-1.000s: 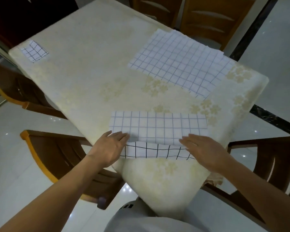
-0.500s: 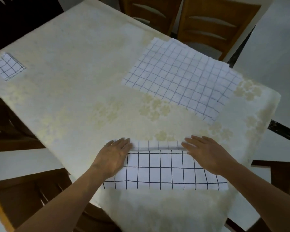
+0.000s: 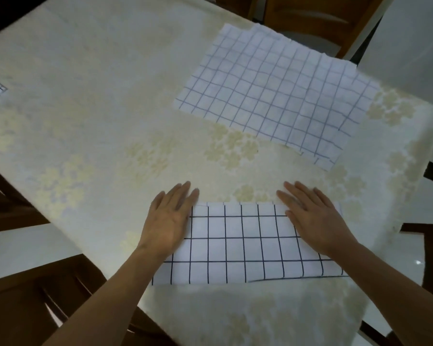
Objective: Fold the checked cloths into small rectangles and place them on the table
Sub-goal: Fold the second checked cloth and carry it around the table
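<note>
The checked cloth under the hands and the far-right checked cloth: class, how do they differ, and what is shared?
The near cloth is folded into a band; the far cloth lies spread open.
The near cloth's lines are bold black; the far cloth's faint bluish.
The left hand and right hand press the near cloth; the far cloth is untouched.
Both: white, checked, on the table.

Left hand (image 3: 169,221), right hand (image 3: 315,221): bare; forearms bare up to frame edge.

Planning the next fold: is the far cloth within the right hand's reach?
Probably yes: the right hand rests flat on the near cloth, holding nothing, with only bare tablecloth between it and the far cloth.
</note>
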A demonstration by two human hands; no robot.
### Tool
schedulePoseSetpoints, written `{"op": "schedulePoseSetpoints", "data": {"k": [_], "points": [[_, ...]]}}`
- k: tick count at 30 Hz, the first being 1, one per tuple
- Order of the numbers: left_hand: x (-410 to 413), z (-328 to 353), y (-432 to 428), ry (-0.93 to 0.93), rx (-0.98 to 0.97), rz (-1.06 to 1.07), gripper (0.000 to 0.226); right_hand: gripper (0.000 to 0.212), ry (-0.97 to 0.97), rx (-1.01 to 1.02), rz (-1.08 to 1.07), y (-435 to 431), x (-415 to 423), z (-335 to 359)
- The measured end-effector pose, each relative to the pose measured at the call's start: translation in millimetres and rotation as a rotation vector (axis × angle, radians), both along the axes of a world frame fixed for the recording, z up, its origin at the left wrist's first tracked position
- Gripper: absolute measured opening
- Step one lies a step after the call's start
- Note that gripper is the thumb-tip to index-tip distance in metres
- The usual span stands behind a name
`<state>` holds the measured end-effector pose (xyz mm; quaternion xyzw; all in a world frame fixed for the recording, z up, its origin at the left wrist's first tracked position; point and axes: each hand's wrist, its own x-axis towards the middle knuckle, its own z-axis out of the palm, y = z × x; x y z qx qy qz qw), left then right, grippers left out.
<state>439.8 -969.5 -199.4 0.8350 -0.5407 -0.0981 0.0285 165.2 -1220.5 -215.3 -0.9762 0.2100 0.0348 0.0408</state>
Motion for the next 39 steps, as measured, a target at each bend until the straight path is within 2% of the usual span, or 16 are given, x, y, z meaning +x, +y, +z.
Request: {"op": "schedulePoseSetpoints", "data": {"k": [2,4,9,13,20,28,32,36,39], "points": [[-8,5,-2,0.007,-0.048,0.11,0.053,0.05,-0.032,0.017,-0.064,10,0,5],[-27,19,-2,-0.001,-0.098,0.136,0.052,0.051,-0.107,0.058,-0.121,28,-3,16],[-108,36,12,0.021,-0.083,-0.219,0.061,0.055,-0.159,0.095,-0.124,91,-28,32],[-135,23,15,0.005,0.027,-0.314,0.071,0.06,-0.094,0.117,-0.156,124,-41,19],[-131,-2,7,-0.022,0.079,-0.157,0.066,0.07,0.033,0.13,-0.276,114,-24,-1],[-126,-15,8,-0.005,0.071,-0.116,0.063,0.073,0.019,0.096,-0.331,106,-35,-8],[-122,-9,-1,-0.001,-0.012,-0.092,0.061,0.067,-0.06,0.102,-0.257,116,-1,-1],[-114,-17,-13,0.004,0.026,-0.062,0.06,0.066,-0.027,0.132,-0.234,115,30,-11],[-96,-22,-3,0.008,0.043,-0.088,0.061,0.069,0.003,0.097,-0.245,98,13,-19]]}}
